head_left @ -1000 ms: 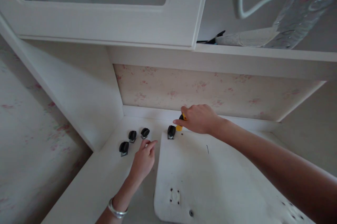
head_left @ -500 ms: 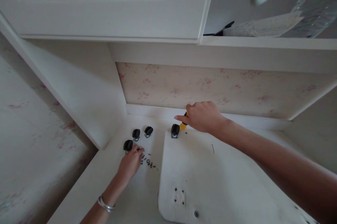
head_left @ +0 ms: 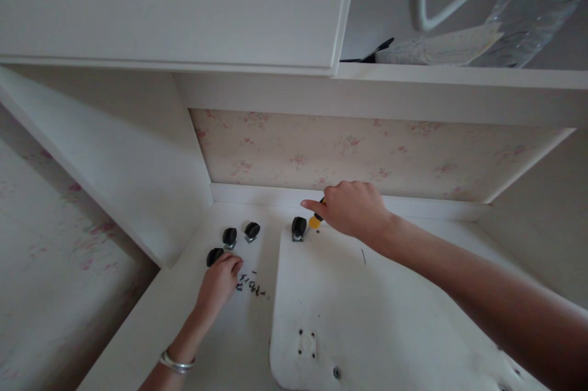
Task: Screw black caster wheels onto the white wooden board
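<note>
My right hand (head_left: 351, 210) is closed round a yellow-and-black screwdriver (head_left: 315, 220) whose tip meets a black caster wheel (head_left: 298, 228) at the far left corner of a white board (head_left: 367, 311). My left hand (head_left: 218, 280), a silver bracelet on its wrist, rests curled on the white surface beside a scatter of small dark screws (head_left: 252, 284). Its fingertips touch the nearest of three loose black casters (head_left: 214, 255); the other two casters (head_left: 240, 233) lie just beyond. Whether the left fingers pinch a screw is hidden.
The white board has screw holes (head_left: 305, 342) near its front left corner. A white side panel (head_left: 114, 158) rises at the left and floral wallpaper (head_left: 367, 158) lines the back. Overhead, a white shelf (head_left: 459, 81) carries paper and a clear plastic bag.
My left hand drew back from near the far casters to the screws and the nearest caster. The right hand stays on the screwdriver at the mounted caster. The camera shifted slightly.
</note>
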`<state>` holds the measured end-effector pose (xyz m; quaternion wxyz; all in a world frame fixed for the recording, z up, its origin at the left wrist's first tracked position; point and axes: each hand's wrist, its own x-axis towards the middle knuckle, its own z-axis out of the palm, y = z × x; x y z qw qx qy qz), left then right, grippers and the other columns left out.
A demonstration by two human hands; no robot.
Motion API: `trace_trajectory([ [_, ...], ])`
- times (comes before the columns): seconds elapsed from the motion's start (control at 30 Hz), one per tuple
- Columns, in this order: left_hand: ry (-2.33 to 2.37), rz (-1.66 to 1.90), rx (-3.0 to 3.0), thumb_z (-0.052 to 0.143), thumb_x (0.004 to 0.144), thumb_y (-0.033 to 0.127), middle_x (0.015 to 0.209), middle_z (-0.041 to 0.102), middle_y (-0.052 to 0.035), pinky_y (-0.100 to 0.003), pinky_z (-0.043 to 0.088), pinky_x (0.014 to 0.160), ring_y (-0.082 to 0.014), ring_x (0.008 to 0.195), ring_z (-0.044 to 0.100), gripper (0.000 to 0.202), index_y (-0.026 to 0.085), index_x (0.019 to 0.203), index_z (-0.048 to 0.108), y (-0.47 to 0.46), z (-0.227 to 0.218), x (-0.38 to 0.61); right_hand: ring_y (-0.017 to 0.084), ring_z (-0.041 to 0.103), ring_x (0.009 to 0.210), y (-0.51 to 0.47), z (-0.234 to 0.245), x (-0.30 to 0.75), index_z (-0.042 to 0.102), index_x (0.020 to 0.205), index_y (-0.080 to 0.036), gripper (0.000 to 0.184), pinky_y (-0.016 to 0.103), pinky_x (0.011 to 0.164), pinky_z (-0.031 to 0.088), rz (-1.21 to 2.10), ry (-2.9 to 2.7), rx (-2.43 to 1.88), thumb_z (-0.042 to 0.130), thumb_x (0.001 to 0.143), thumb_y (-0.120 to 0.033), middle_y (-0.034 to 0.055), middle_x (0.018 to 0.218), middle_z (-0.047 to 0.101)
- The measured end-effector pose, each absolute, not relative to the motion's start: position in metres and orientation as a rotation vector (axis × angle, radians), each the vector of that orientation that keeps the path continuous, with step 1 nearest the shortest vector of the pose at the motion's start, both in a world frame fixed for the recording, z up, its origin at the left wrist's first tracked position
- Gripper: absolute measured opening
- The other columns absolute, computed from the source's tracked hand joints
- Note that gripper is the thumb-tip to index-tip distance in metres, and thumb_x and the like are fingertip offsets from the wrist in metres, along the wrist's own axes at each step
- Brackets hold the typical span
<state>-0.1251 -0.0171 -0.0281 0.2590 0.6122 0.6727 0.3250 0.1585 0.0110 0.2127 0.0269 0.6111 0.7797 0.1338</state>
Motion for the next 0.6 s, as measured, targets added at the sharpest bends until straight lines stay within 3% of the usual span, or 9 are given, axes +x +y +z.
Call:
trace_trajectory([
  [0.07,1.775,1.012,1.498,0.061,0.081,0.031,0.096,0.070,-0.0078,-0.035,0.049,0.084,-0.0226,0.090,0.063,0.017,0.019,0.083,0.073,-0.020,-0.024,-0.123,0.032,0.068,0.082,0.006,0.214,0.162,0.074,0.089,-0.015,0.073,0.038,0.067,0.047,0.432,2.400,1.939,0.024,0.093,-0.068,0.0199,0.084,0.071],
  [0.2,1.578,1.203,1.117,0.065,0.080,0.042,0.073,0.066,-0.0033,-0.028,0.050,0.060,-0.0164,0.065,0.061,0.033,0.014,0.097,0.071,-0.033,-0.012,-0.108,0.031,0.067,0.067,-0.013,0.211,0.179,0.070,0.083,-0.019,0.067,0.035,0.056,0.041,0.460,2.361,2.084,0.022,0.094,-0.064,0.0151,0.072,0.069],
  [0.3,1.410,1.317,0.902,0.064,0.083,0.033,0.084,0.067,-0.0042,-0.022,0.050,0.056,-0.0111,0.065,0.061,0.022,0.016,0.095,0.069,-0.048,0.004,-0.092,0.024,0.059,0.054,-0.032,0.196,0.201,0.063,0.077,-0.022,0.059,0.032,0.051,0.033,0.270,2.440,2.338,0.027,0.093,-0.066,0.0077,0.058,0.062],
  [0.43,0.948,1.384,0.276,0.060,0.089,0.016,0.083,0.063,-0.0013,-0.015,0.047,0.049,-0.0057,0.060,0.057,0.008,0.016,0.089,0.068,-0.071,0.035,-0.066,0.017,0.048,0.045,-0.066,0.151,0.226,0.060,0.080,-0.025,0.052,0.030,0.049,0.034,-0.663,2.461,2.855,0.038,0.089,-0.071,-0.0011,0.048,0.053],
  [0.6,0.762,1.311,-0.048,0.069,0.083,0.012,0.080,0.059,0.0010,-0.013,0.038,0.035,-0.0044,0.054,0.052,0.006,0.017,0.087,0.068,-0.096,0.067,-0.029,0.017,0.047,0.045,-0.114,0.085,0.228,0.053,0.066,-0.025,0.053,0.031,0.050,0.039,-1.639,1.942,3.193,0.044,0.083,-0.075,-0.0005,0.047,0.051],
])
